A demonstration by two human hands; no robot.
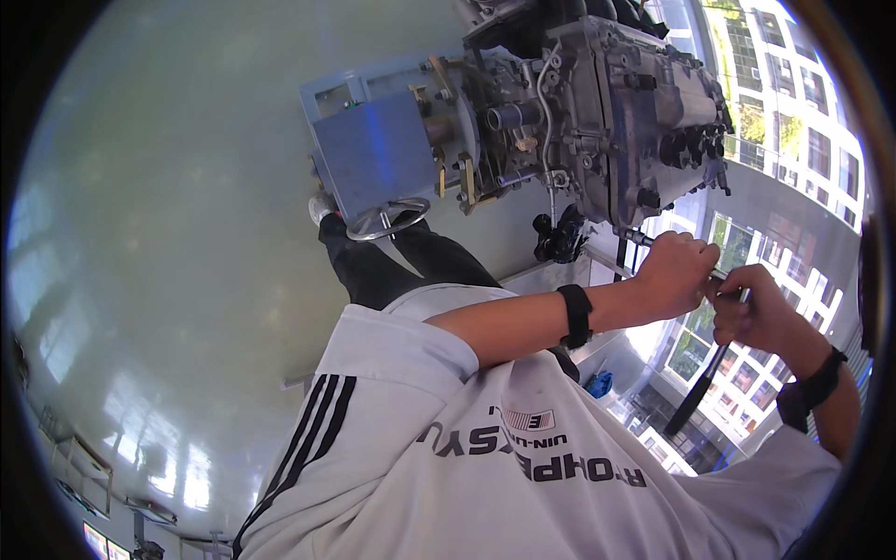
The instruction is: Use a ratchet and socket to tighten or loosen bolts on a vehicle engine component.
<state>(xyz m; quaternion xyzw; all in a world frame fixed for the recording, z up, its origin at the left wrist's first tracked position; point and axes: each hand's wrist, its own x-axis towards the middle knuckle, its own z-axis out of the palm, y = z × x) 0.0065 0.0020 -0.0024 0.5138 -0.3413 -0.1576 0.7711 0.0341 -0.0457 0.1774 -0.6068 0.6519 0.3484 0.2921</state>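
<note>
The right hand (749, 308) hides most of the ratchet wrench's (695, 393) head, its fingers curled round it; the left hand (677, 268), clenched round the extension bar (638, 238), covers its middle. Whether the bar's tip meets a bolt is hard to make out. It reaches the engine's (644, 121) lower edge, on the engine stand's (369, 154) handwheel (388, 219) side. The bar is shiny metal; the wrench's black grip slants downward. The engine's top is cut off.

Wht shirt (523, 457), blk stripes (318, 425); gry engine (653, 103); blk tool grip (694, 401).
</note>
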